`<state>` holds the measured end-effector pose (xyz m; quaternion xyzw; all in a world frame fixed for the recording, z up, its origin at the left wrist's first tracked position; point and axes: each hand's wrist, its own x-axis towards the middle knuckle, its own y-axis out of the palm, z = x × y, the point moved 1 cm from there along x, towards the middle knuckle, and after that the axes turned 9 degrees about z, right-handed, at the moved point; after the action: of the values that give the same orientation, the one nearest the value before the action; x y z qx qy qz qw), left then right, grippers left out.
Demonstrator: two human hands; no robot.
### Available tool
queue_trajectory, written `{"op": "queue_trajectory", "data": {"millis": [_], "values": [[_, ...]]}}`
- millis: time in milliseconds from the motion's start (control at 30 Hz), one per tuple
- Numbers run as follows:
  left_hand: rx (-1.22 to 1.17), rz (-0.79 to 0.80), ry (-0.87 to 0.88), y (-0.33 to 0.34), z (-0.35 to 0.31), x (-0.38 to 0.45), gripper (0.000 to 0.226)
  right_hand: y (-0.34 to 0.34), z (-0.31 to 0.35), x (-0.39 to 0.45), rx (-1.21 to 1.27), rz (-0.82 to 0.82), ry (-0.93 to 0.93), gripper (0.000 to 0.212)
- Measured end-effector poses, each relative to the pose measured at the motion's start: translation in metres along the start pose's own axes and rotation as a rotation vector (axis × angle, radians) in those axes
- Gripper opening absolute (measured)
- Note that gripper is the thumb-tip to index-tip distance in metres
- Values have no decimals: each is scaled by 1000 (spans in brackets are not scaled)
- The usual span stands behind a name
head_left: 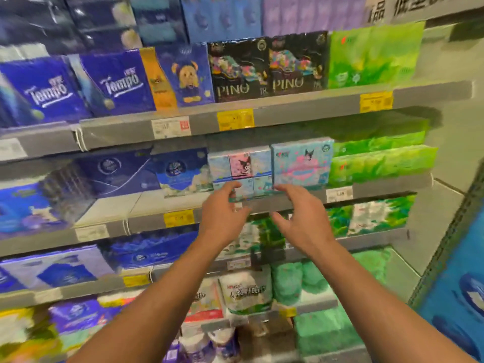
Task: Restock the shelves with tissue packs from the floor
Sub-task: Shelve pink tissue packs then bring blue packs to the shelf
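Pastel tissue pack (239, 171) on shelf, just above hands (both empty).

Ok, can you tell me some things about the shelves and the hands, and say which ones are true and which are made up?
1. Both hands are empty. True: the left hand and right hand have loose fingers and hold nothing.
2. The black PINO packs sit on the shelf below the hands. False: they are on the shelf above.
3. The pastel cartoon pack stands right next to green packs. True.
4. The Tempo packs are red. False: they are dark blue.
5. The hands are reaching toward the pastel packs. True.
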<state>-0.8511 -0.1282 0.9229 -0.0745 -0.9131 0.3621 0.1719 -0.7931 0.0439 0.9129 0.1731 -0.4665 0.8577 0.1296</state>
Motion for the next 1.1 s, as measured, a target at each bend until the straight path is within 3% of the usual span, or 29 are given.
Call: {"op": "queue_trajectory", "data": {"millis": [233, 400, 533, 700, 833, 900, 1000, 1100], "values": [[89, -171, -82, -11, -3, 49, 68, -6, -10, 83, -97, 7, -140, 60], [44, -235, -147, -21, 8, 67, 65, -4, 1, 132, -301, 140, -197, 69], [14, -167, -172, -30, 30, 83, 74, 9, 18, 153, -493, 230, -138, 63], [-110, -98, -144, -49, 59, 95, 74, 27, 46, 167, -680, 198, -92, 52], [-158, -49, -101, -60, 75, 98, 74, 28, 60, 168, -565, 256, -22, 58], [-254, 26, 11, -64, 79, 96, 65, 29, 67, 162, -526, 220, -59, 56], [-617, 56, 238, -83, 95, 94, 47, 31, 78, 145, -420, 75, -118, 62], [-959, 90, 135, -107, 114, 98, 41, 39, 80, 130, -190, 90, -277, 68]]}}
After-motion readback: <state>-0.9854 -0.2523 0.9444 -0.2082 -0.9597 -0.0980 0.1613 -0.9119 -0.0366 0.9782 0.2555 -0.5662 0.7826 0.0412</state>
